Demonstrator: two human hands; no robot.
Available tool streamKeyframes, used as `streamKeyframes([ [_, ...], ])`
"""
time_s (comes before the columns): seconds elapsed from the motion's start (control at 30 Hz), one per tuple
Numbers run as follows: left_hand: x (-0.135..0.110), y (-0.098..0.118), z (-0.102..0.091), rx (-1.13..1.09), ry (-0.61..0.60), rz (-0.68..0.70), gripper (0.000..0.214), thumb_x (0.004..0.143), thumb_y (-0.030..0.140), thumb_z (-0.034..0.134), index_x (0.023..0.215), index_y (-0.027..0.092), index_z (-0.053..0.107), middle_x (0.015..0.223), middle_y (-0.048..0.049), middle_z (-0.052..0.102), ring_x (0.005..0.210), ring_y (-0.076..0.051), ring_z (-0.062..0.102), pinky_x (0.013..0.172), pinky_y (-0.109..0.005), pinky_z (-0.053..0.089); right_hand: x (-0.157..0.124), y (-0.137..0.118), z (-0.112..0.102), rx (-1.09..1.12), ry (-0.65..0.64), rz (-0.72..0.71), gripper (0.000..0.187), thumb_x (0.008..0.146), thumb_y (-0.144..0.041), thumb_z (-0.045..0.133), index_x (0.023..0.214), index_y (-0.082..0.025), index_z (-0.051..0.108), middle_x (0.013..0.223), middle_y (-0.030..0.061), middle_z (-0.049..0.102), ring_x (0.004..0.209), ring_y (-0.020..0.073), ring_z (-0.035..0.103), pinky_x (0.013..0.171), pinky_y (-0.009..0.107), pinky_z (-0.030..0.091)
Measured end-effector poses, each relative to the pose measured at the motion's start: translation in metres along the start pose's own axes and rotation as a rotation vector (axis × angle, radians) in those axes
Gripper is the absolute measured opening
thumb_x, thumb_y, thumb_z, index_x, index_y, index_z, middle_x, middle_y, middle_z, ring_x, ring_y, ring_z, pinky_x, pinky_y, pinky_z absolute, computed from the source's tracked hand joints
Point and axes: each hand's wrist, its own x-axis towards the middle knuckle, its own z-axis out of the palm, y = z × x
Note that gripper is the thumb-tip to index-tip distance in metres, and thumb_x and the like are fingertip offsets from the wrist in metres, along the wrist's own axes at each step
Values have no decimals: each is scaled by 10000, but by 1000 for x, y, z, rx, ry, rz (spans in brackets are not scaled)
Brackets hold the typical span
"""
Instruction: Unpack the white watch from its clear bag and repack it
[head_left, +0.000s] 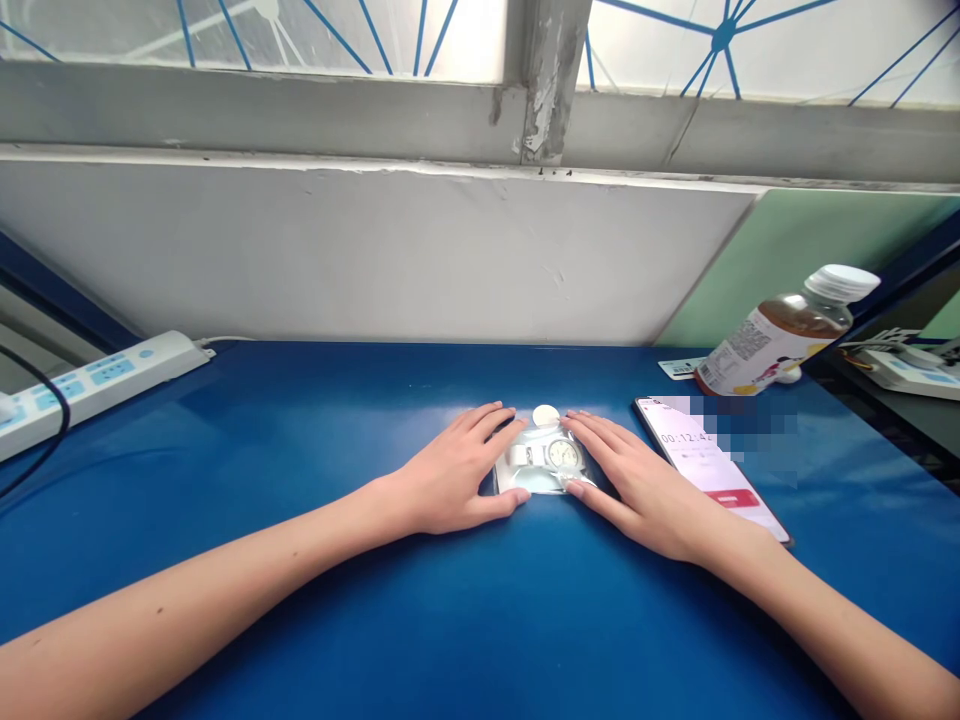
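A wristwatch [564, 455] with a pale strap and a round light dial lies in a clear plastic packet [534, 482] on the blue table. A small white disc [546, 415] shows at the packet's far edge. My left hand [457, 475] rests flat at the packet's left side, fingers stretched out, with fingertips and thumb on or right by its edge. On the opposite side, my right hand [637, 480] lies with its fingers extended too, thumb tip at the packet's near right corner. Neither hand is closed around the packet.
A phone [694, 440] showing a running timer lies right of my right hand. Behind it a drink bottle [780, 335] leans beside a small card [679, 369]. A white power strip [112, 375] with a black cable sits at the left. The wall [420, 250] bounds the blue table [465, 620].
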Motion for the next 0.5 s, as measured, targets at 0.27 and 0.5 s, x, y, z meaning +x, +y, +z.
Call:
streamKeyframes([
  [0.27,-1,0,0,5,5,6,746,925,569,535,1511,145,351,1566,-178,361,1477,-359,260,1183,-531,285,1,-2,-1,-27,-14,-2,653,1002,-482,424,1563,-194,255,1573,148,398,1454,317,353,1146,539,383],
  [0.5,-1,-1,1,15,-2,2,762,921,581,534,1509,129,358,1566,-182,357,1481,-358,251,1191,-517,271,0,-1,-1,-35,-7,-13,651,998,-469,439,1567,-213,252,1574,139,399,1449,323,362,1140,542,393],
])
